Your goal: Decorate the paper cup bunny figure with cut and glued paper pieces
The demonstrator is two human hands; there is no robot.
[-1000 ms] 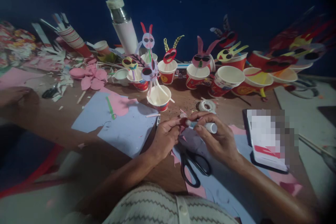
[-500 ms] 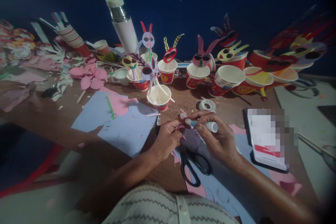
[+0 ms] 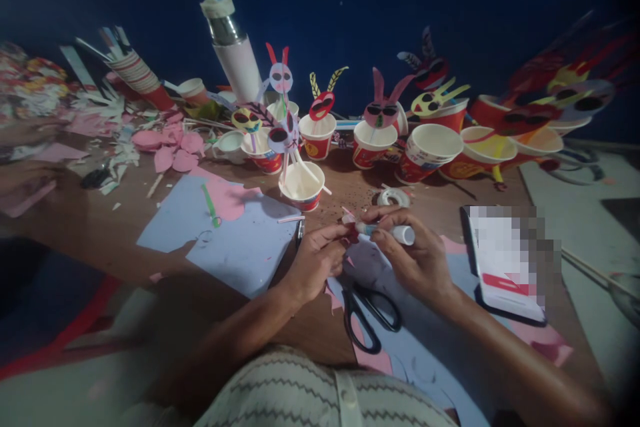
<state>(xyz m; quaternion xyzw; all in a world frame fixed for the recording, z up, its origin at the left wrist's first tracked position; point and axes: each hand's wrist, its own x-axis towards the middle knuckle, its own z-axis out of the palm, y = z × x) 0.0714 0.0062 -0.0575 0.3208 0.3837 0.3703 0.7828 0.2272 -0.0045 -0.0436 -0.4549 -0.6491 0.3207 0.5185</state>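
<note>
My left hand (image 3: 323,259) is closed, pinching a small dark red paper piece (image 3: 353,233) between thumb and fingertips. My right hand (image 3: 417,253) grips a small white glue bottle (image 3: 400,235) with a blue label, held nearly level. The bottle's tip meets or almost meets the red piece; fingers partly cover both. Below the hands, black-handled scissors (image 3: 364,333) lie on blue paper (image 3: 425,340) and pink scraps, their blades hidden. Just beyond the hands is a roll of clear tape (image 3: 393,198). Ahead stands a paper cup (image 3: 303,193) holding straws and a purple paper face (image 3: 284,137).
Several red-and-white paper cups (image 3: 435,147) with paper faces line the back, beside a white flask (image 3: 235,60). A phone (image 3: 507,280) lies at right. Cut blue paper (image 3: 240,247) and pink petals (image 3: 173,147) lie at left. Another person's hand (image 3: 23,183) is at the far left edge.
The red piece shows more between my left fingertips, and my left fingers have shifted slightly. The glue bottle stays near it. At the far left, the other person's hand has come into view.
</note>
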